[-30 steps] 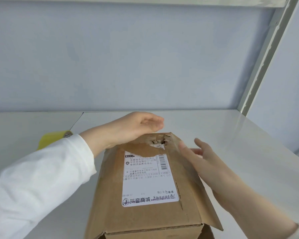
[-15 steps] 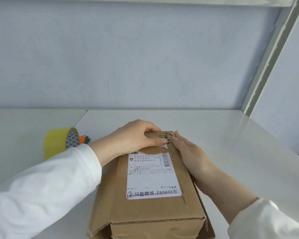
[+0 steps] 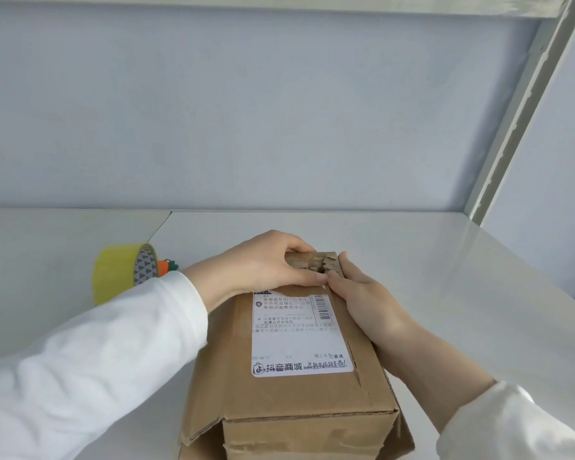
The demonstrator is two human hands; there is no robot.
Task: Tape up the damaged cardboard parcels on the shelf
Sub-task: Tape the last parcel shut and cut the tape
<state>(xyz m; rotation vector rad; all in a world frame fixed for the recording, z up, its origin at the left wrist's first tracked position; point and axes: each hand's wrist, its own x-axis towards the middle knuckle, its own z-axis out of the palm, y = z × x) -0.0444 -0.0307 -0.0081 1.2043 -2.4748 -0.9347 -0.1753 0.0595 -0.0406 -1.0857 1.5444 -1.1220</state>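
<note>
So compared to a second ago, both hands are down on the box now. Back then the left hand (image 3: 259,267) hovered over the far end and the right hand (image 3: 365,300) hung open off to the side. Now the left grip curls over the far edge with the thumb on top. The right grip pinches the far right corner, thumbs nearly touching by the tear (image 3: 319,265). The cardboard parcel (image 3: 289,386) lies flat on the shelf (image 3: 445,293) at 6 o'clock. Its long axis runs 6 to 12, torn end pointing at 12, shipping label (image 3: 296,340) facing up. The yellow tape roll (image 3: 113,273) stands on edge at 9 o'clock from the tear.
</note>
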